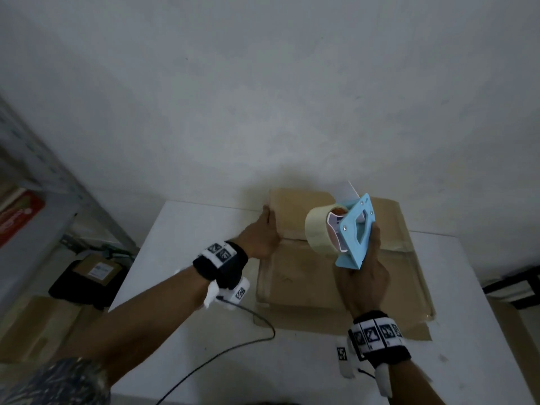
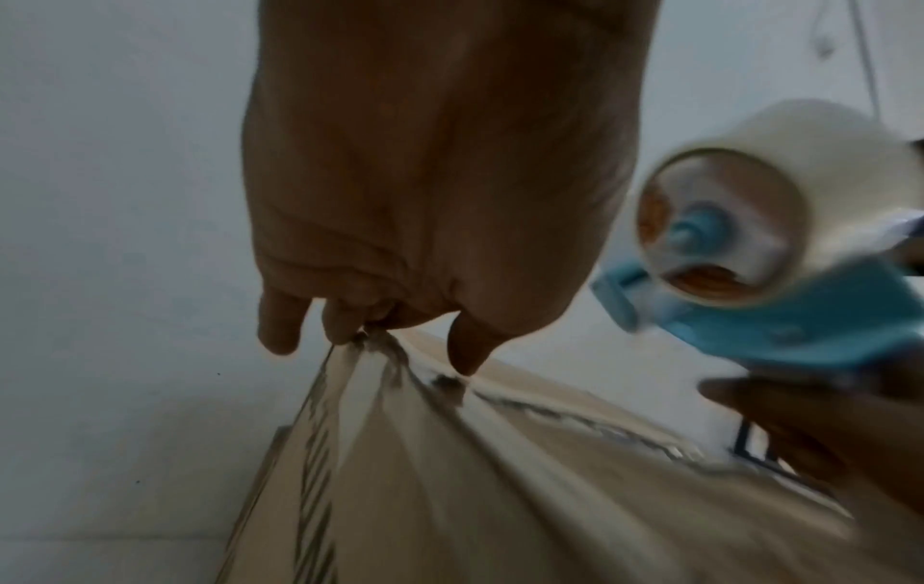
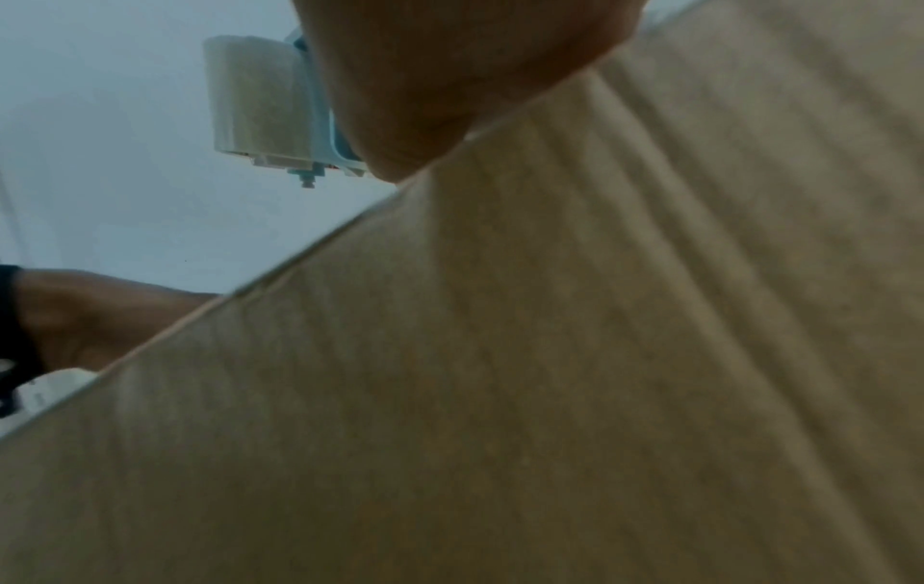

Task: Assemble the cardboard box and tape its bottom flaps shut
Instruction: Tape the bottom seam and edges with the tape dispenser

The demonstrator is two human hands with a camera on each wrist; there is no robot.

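Light, stiff box (image 1: 336, 276), best taken by edges; L hand (image 1: 260, 236) gripping far-left edge, R hand (image 1: 362, 276) wrapped round tape gun (image 1: 350, 232)

A plain white wall (image 1: 263, 83) fills the view from nine through three o'clock. A white table (image 1: 187, 229) sits at six. Metal shelving (image 1: 43, 176) stands at nine, over a dim floor.
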